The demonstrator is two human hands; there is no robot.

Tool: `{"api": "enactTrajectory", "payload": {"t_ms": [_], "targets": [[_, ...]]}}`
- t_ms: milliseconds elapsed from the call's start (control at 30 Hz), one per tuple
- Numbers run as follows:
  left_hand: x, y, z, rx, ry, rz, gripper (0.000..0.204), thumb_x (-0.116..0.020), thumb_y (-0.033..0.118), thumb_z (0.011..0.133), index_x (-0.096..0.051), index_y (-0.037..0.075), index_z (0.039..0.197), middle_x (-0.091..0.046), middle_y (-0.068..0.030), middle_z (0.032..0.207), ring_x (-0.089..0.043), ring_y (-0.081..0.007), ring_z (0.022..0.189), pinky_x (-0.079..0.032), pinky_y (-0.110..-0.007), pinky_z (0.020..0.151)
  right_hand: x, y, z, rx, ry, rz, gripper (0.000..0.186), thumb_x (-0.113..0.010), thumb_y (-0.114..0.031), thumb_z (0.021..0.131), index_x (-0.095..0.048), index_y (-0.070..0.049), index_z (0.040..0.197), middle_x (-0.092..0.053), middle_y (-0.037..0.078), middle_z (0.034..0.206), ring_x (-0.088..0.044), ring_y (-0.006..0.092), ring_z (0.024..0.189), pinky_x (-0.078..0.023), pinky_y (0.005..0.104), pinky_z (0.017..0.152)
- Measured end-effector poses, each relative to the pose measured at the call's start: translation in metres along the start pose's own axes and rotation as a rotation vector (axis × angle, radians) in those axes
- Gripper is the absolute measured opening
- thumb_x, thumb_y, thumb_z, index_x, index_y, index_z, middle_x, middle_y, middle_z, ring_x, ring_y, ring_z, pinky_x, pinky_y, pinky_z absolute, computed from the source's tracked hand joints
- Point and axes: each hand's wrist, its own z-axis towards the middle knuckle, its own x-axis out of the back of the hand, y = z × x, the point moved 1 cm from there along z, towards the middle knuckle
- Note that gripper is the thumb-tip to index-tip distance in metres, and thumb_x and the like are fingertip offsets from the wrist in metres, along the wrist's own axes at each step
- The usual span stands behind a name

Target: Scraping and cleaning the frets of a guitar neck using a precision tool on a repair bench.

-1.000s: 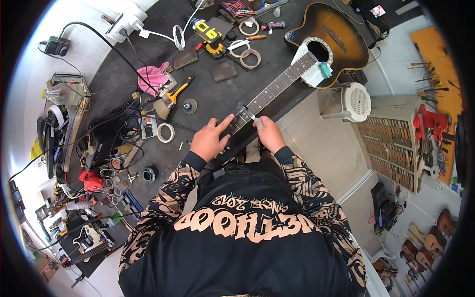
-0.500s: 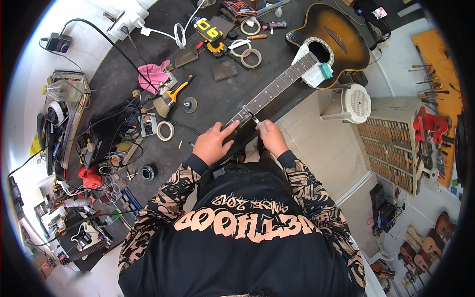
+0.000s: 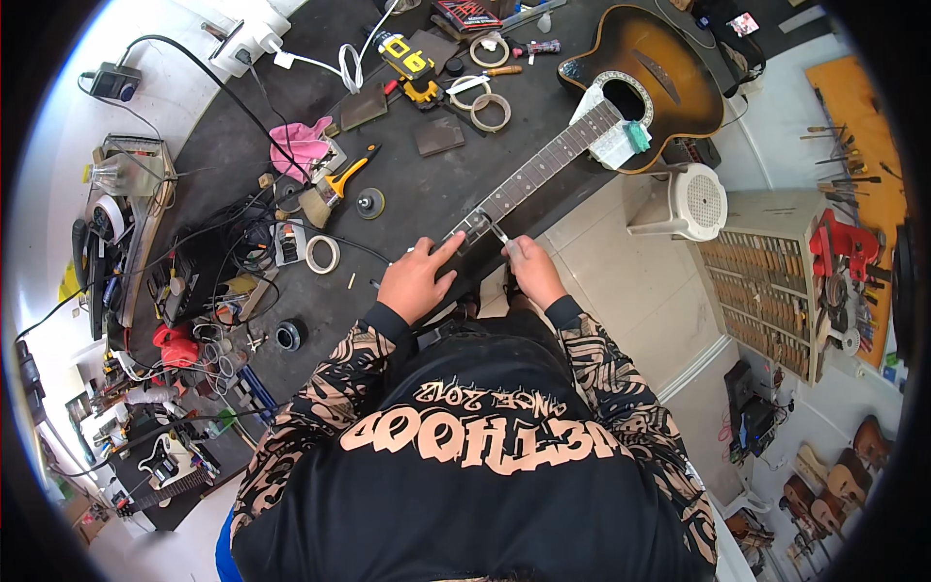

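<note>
An acoustic guitar (image 3: 693, 87) with a sunburst top lies across the dark bench, its neck (image 3: 533, 179) running down toward me. White paper and a green piece (image 3: 637, 137) cover part of the body by the soundhole. My left hand (image 3: 417, 279) rests at the near end of the neck, fingers spread and index finger stretched onto the fretboard. Across from it, my right hand (image 3: 531, 269) pinches a slim tool (image 3: 501, 235) whose tip touches the fretboard's edge. Its exact kind is too small to make out.
Left of the neck lie a paintbrush (image 3: 335, 189), a sanding pad (image 3: 369, 204), a tape roll (image 3: 323, 255) and tangled cables. Farther back are a yellow-black power tool (image 3: 412, 68) and more tape rolls (image 3: 490, 113). A white stool (image 3: 698, 202) stands to the right.
The tool's tip and my left index finger have shifted slightly on the neck. Both hands otherwise keep their places.
</note>
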Motion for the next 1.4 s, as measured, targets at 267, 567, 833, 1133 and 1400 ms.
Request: {"api": "enactTrajectory", "payload": {"t_ms": [267,567,833,1133,1400], "targets": [[0.002,0.000,0.002,-0.005,0.054,-0.009,0.079,-0.079,0.032,0.106,-0.049,0.041,0.178,-0.068,-0.0144,0.127,-0.078,-0.0391,0.104,-0.066,-0.051,0.087,-0.001,-0.004,0.004,-0.005,-0.012,0.023,0.036,-0.057,-0.032,0.120,-0.076,-0.001,0.114,-0.077,0.022,0.096,-0.076,0.0402,0.095,-0.057,0.0491,0.089],[0.006,-0.004,0.004,0.005,0.049,-0.009,0.079,-0.081,0.030,0.104,-0.050,0.040,0.177,-0.067,-0.0162,0.125,-0.079,-0.0404,0.105,-0.066,-0.052,0.087,0.000,-0.013,0.006,-0.017,0.001,0.005,0.036,-0.059,-0.033,0.119,-0.076,-0.001,0.112,-0.075,0.020,0.091,-0.075,0.0384,0.089,-0.057,0.0492,0.085],[0.008,-0.010,0.010,0.029,0.061,-0.005,0.079,-0.080,0.031,0.104,-0.051,0.040,0.177,-0.068,-0.0160,0.129,-0.078,-0.0406,0.105,-0.065,-0.052,0.088,-0.004,-0.024,0.012,0.014,0.024,0.008,0.037,-0.060,-0.032,0.119,-0.077,-0.001,0.110,-0.076,0.021,0.091,-0.076,0.0390,0.089,-0.057,0.0493,0.085],[0.012,-0.021,0.012,0.032,0.120,0.012,0.079,-0.080,0.031,0.104,-0.050,0.040,0.177,-0.068,-0.0168,0.129,-0.078,-0.0408,0.105,-0.066,-0.051,0.090,-0.010,-0.024,0.018,0.017,0.025,0.023,0.037,-0.060,-0.032,0.119,-0.077,0.000,0.109,-0.077,0.020,0.091,-0.076,0.0374,0.088,-0.058,0.0485,0.085],[0.017,-0.029,-0.012,0.026,0.129,-0.083,0.077,-0.080,0.032,0.104,-0.052,0.038,0.176,-0.069,-0.0148,0.132,-0.078,-0.0396,0.108,-0.066,-0.050,0.091,-0.018,-0.018,-0.003,0.025,-0.008,0.046,0.034,-0.062,-0.032,0.118,-0.076,-0.002,0.112,-0.075,0.016,0.087,-0.076,0.0340,0.086,-0.057,0.0470,0.083]]}}
